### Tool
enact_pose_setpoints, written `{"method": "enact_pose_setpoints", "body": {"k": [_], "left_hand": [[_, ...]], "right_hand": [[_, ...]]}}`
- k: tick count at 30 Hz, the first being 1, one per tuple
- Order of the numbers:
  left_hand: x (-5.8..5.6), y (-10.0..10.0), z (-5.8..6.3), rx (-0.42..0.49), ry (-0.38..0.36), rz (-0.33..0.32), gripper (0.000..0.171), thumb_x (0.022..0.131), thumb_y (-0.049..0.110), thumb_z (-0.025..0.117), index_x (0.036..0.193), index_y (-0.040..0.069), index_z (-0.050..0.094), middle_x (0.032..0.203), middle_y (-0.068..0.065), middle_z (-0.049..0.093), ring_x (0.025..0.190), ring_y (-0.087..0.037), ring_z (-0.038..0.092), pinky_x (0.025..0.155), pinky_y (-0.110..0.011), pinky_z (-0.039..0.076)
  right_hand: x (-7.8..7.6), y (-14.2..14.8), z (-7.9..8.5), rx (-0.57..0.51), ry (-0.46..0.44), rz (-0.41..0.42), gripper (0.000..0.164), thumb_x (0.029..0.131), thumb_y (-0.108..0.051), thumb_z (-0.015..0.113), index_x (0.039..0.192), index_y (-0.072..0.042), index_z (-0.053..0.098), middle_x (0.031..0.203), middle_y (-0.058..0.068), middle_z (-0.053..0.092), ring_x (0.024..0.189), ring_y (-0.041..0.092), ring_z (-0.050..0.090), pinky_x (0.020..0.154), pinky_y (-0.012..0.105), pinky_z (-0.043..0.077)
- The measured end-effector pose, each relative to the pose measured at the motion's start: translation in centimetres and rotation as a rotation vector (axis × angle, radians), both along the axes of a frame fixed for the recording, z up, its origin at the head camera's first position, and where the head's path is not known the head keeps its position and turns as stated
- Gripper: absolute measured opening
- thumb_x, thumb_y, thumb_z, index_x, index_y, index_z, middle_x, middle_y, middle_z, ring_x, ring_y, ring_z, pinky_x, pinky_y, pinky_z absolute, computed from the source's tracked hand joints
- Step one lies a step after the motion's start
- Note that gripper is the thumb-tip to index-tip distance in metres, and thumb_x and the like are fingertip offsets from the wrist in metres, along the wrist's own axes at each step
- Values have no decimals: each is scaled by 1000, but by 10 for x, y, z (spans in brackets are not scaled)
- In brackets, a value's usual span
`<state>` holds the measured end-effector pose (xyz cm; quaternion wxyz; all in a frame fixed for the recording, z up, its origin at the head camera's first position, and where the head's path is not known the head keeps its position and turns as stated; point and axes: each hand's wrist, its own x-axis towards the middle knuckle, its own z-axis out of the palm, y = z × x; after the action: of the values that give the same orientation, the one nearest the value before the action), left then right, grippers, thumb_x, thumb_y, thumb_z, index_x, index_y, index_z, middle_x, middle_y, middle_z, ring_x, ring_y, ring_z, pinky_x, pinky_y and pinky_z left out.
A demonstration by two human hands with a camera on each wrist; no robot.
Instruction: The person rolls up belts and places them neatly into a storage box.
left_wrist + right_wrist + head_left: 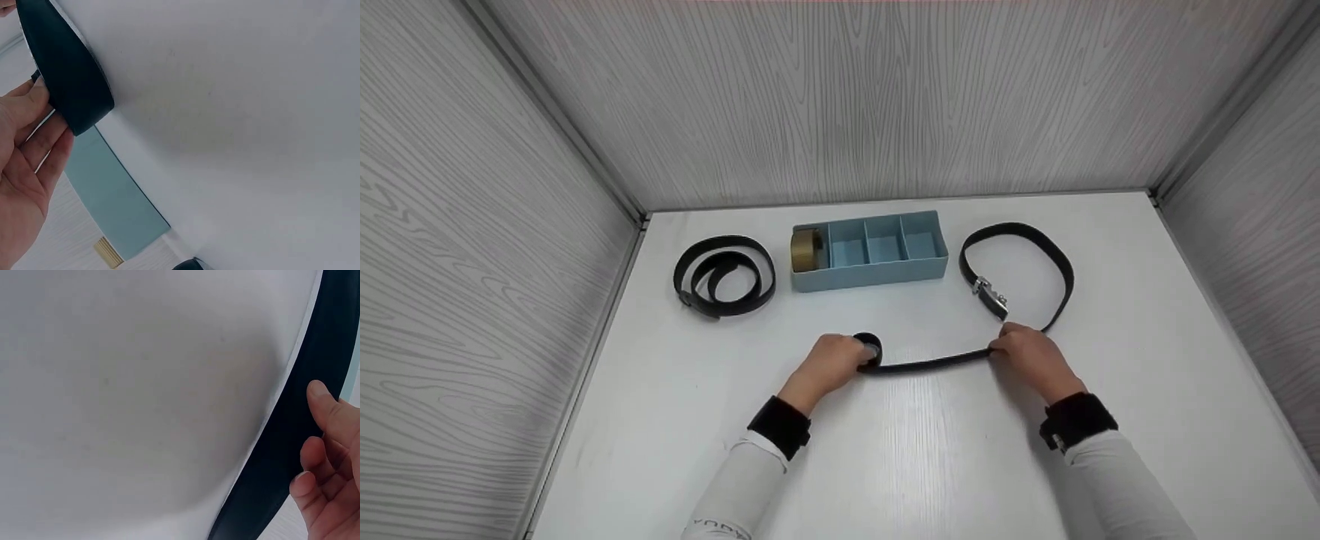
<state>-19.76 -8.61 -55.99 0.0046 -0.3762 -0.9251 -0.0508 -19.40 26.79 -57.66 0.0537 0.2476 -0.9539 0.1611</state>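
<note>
A black belt stands on edge on the white table. My left hand grips its one end, which is bent into a small coil; in the left wrist view the thumb and fingers hold the curved strap. Farther along, my right hand pinches the strap between thumb and fingers, the thumb lying against the strap's face in the right wrist view. Beyond the right hand the belt sweeps round in a wide loop to its silver buckle. The coil's inside is partly hidden by the left hand.
A blue box with several compartments stands at the back, a golden-brown roll in its leftmost one. Left of it lies another black belt, loosely coiled. Wood-grain panels enclose the table's back and sides.
</note>
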Motion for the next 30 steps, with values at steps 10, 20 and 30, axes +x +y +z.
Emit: {"method": "enact_pose_setpoints", "body": {"k": [10,20,30], "left_hand": [[6,-4,-4,6,-69,-31,18,90,2,62,92,16,74,86,2,71,79,-17,66,72,-34,52],[5,-2,-11,58,-65,-47,5,86,11,75,90,12,76,85,2,71,83,-16,66,83,-32,50],[9,6,-13,-104,116,-4,16,91,11,65,97,20,77,89,4,70,82,-15,65,78,-39,42]], "right_hand": [[-2,-3,-1,24,19,14,9,80,1,76,86,-6,78,75,4,56,65,21,57,59,36,49],[2,-13,2,52,-3,-34,10,81,6,73,85,-3,76,79,8,59,70,27,62,61,39,51],[18,-70,9,41,43,133,42,75,-10,84,114,-9,69,97,9,59,83,27,59,69,40,50]]}}
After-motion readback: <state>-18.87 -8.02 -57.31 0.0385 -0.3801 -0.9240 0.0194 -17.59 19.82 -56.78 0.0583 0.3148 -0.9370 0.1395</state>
